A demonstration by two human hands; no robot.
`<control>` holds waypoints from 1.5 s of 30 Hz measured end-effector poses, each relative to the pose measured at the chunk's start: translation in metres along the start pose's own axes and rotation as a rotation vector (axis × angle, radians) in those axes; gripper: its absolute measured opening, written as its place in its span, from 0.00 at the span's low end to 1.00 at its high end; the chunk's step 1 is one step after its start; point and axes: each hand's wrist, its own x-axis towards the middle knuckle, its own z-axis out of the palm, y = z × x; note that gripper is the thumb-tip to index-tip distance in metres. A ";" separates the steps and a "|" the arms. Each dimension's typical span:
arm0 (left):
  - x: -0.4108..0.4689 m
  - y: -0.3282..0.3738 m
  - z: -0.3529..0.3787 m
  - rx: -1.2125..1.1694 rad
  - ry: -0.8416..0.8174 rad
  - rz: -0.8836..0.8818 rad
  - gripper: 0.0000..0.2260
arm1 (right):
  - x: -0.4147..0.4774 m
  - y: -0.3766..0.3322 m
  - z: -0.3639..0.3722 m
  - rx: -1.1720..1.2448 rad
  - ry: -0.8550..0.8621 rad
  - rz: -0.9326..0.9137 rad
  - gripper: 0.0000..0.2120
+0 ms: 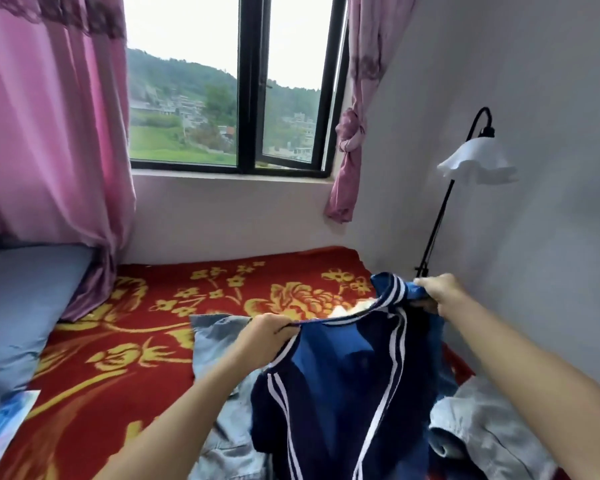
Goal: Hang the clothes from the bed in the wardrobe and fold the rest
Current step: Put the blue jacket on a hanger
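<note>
Blue striped jacket (343, 382) hangs above the bed (118, 341), its top edge pinched by the left hand (267, 336) and right hand (440, 294).

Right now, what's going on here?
A person holds a blue white-striped tracksuit garment up over the red floral blanket on a bed. The left hand and right hand each grip its upper edge, stretching it between the hands. Pale denim clothes lie beneath and beside it. No wardrobe or hanger shows.
</note>
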 end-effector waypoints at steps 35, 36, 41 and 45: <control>-0.026 -0.011 0.103 -0.137 -0.415 -0.132 0.26 | -0.103 0.079 0.004 -1.250 -1.153 -0.733 0.15; -0.020 -0.008 0.113 -0.069 -0.470 -0.074 0.30 | -0.108 0.083 -0.004 -1.308 -1.121 -0.781 0.14; -0.002 0.021 0.188 0.096 -0.778 0.150 0.38 | -0.136 0.111 -0.070 -1.482 -0.907 -0.790 0.08; -0.002 0.041 0.238 0.159 -0.966 0.263 0.27 | -0.162 0.135 -0.115 -1.526 -0.620 -0.995 0.15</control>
